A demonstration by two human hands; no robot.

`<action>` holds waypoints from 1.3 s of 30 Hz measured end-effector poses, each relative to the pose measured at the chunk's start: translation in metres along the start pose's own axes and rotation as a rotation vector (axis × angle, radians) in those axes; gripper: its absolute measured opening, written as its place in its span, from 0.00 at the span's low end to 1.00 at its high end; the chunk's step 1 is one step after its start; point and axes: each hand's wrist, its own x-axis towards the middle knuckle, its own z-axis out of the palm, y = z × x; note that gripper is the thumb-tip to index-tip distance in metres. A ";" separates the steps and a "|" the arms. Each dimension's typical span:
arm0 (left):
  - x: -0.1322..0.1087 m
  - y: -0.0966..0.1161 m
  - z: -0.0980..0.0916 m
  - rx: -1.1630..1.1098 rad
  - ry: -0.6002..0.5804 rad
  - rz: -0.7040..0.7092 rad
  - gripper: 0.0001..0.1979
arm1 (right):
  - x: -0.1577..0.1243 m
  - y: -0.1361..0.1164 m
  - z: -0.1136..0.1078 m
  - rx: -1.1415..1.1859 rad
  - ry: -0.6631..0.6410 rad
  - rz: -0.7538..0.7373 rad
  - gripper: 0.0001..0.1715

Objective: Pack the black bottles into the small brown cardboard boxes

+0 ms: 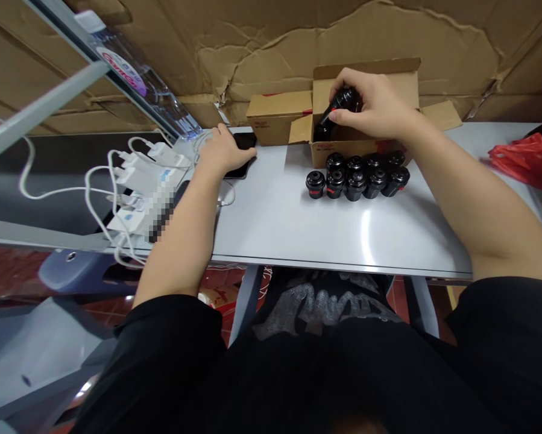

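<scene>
My right hand [370, 105] is shut on a black cylindrical part [343, 101] with a red mark, holding it tilted inside the open cardboard box [352, 152]. Several similar black parts [356, 178] stand in a tight group on the table in front of that box. My left hand [225, 154] lies on a black smartphone [244, 140] near the table's back edge, with its fingers spread over the phone and gripping nothing.
A closed cardboard box [275, 119] stands left of the open one. White chargers and cables [139, 187] lie at the left, beside a clear plastic bottle [130, 72]. A red plastic bag [521, 160] sits at the right. Torn cardboard [343, 36] lines the wall.
</scene>
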 end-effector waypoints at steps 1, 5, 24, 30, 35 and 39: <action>0.000 -0.002 -0.002 0.019 0.009 -0.013 0.60 | 0.000 0.001 0.000 -0.001 0.006 -0.007 0.19; -0.003 -0.012 -0.008 0.040 0.009 -0.039 0.60 | -0.001 0.005 -0.001 -0.006 0.013 -0.023 0.20; 0.003 -0.018 -0.009 -0.144 0.069 -0.016 0.29 | 0.000 0.012 0.002 -0.045 -0.030 -0.022 0.21; -0.001 -0.031 -0.028 -0.281 -0.146 0.013 0.54 | 0.003 0.015 0.002 -0.071 -0.014 -0.042 0.21; -0.003 -0.035 -0.035 -0.218 -0.186 0.013 0.61 | 0.003 0.016 0.001 -0.083 -0.029 -0.047 0.22; -0.008 -0.031 -0.038 -0.098 -0.224 -0.004 0.73 | 0.002 0.013 -0.001 -0.073 -0.026 -0.033 0.21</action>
